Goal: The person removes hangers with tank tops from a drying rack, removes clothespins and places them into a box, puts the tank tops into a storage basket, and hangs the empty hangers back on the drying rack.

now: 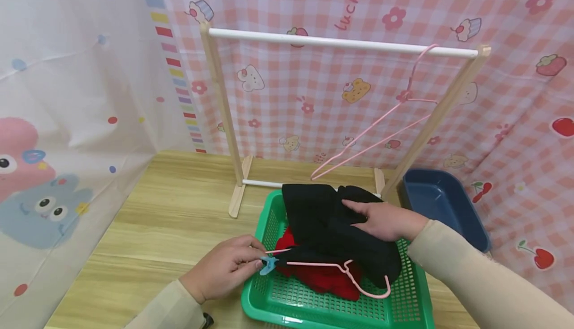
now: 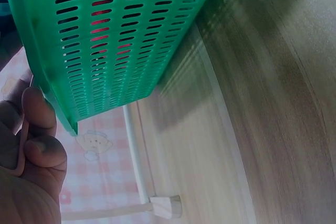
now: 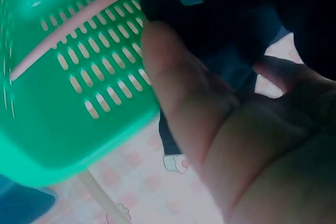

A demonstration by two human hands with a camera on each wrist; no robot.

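Note:
My left hand [image 1: 230, 264] pinches a thin pink hanger [image 1: 314, 264] at its end, beside a light blue clip [image 1: 268, 265], over the green basket's left rim. In the left wrist view the hanger's bent end [image 2: 22, 148] passes between my thumb and fingers. A black garment [image 1: 314, 214] lies heaped across the hanger and basket [image 1: 248, 301]; its exact kind is unclear. My right hand [image 1: 387, 219] rests on the garment with thumb and forefinger spread; its other fingertips are hidden. Under the black cloth shows a red garment [image 1: 325, 281]. The hanger's hook points toward me.
Behind the basket stands a wooden rack [image 1: 221, 89] with a white top bar [image 1: 341, 43]. A second pink hanger [image 1: 381, 117] hangs near its right end. At right sits a dark blue tub [image 1: 437, 194]. Patterned curtains surround the wooden tabletop [image 1: 179, 209].

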